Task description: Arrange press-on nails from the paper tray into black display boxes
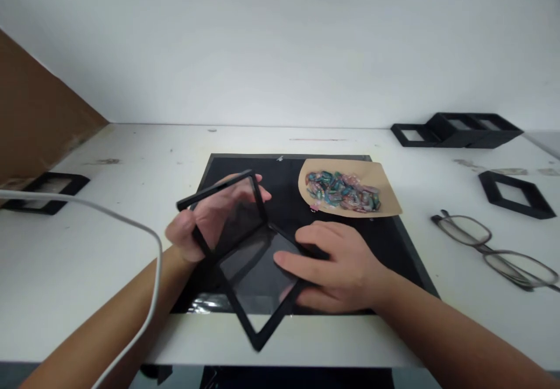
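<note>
Between both hands is a hinged black frame [240, 314] with clear film windows, opened out like a book above a black mat [371, 249]. My left hand [205, 220] grips its upper half, thumb at the left edge and fingers behind the film. The lower half is pinched at its right edge by my right hand [336, 266], its index finger lying over the film. Just beyond the right hand, a tan paper tray [388, 193] lies on the mat, bearing a pile of small shiny pieces [341, 191] in blue, green and pink.
Eyeglasses [481, 249] lie on the right of the white table [87, 272], near another black frame [518, 195]. More black frames [459, 129] stand at the back right, and some [48, 192] lie at the left. A white cable [158, 260] crosses before my left forearm.
</note>
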The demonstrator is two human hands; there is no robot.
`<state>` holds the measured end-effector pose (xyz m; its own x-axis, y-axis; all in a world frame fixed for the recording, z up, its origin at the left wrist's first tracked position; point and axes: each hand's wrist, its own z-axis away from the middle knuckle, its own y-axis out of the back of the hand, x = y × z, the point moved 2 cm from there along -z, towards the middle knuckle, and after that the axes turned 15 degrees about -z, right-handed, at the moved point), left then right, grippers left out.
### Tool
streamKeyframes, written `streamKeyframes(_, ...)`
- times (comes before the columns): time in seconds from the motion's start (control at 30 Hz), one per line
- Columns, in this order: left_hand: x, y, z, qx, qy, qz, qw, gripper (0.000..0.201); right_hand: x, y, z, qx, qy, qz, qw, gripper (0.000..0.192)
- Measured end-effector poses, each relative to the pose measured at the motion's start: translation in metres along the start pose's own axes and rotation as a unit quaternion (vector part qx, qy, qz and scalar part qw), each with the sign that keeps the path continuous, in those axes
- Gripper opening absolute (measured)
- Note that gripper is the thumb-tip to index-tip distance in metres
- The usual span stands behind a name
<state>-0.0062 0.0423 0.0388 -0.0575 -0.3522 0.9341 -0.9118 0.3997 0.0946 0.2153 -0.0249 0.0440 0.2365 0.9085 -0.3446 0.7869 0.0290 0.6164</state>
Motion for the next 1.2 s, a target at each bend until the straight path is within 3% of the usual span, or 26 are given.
streamKeyframes(0.1,-0.012,0.004,0.002,0.026,0.011,-0.214,0.976,0.032,-0.003,-0.008,0.0,-0.054,0.003,0.045,0.998,0.011)
streamKeyframes(0.17,-0.016,0.003,0.002,0.055,0.013,-0.299,0.953,0.019,-0.003,-0.013,0.001,-0.105,0.002,0.059,0.993,0.011)
streamKeyframes(0.3,-0.017,0.002,0.0,0.12,-0.001,-0.382,0.916,0.022,0.004,-0.017,0.003,-0.225,-0.093,0.058,0.968,0.029)
streamKeyframes(0.4,-0.02,0.001,-0.002,0.088,0.032,-0.366,0.926,0.038,0.01,-0.014,0.005,-0.272,-0.197,0.06,0.94,0.053)
streamKeyframes(0.47,-0.022,0.0,-0.004,0.037,0.064,-0.322,0.944,0.048,0.013,-0.011,0.005,-0.265,-0.232,0.07,0.933,0.061)
streamKeyframes(0.53,-0.023,0.0,-0.005,0.02,0.074,-0.29,0.954,0.053,0.014,-0.007,0.005,-0.259,-0.245,0.06,0.932,0.063)
streamKeyframes(0.67,-0.022,0.002,-0.005,0.048,0.072,-0.279,0.956,0.043,0.012,0.006,0.003,-0.268,-0.259,-0.042,0.927,0.058)
streamKeyframes(0.8,-0.025,0.003,-0.002,0.1,0.068,-0.296,0.948,0.039,0.02,0.037,-0.004,-0.24,-0.303,-0.125,0.914,0.052)
streamKeyframes(0.87,-0.027,0.0,-0.002,0.099,0.047,-0.294,0.95,0.036,0.042,0.06,-0.009,-0.103,-0.374,0.011,0.922,0.036)
streamKeyframes(0.93,-0.027,-0.004,-0.002,0.088,0.019,-0.29,0.953,0.035,0.069,0.076,-0.012,-0.034,-0.418,0.187,0.889,0.032)
streamKeyframes(1.03,-0.025,-0.009,-0.002,0.09,0.0,-0.306,0.948,0.036,0.109,0.078,-0.01,-0.133,-0.477,0.218,0.841,0.029)
streamKeyframes(1.2,-0.022,-0.014,0.0,0.116,-0.046,-0.34,0.932,0.04,0.128,0.066,-0.002,-0.157,-0.467,0.2,0.847,0.03)
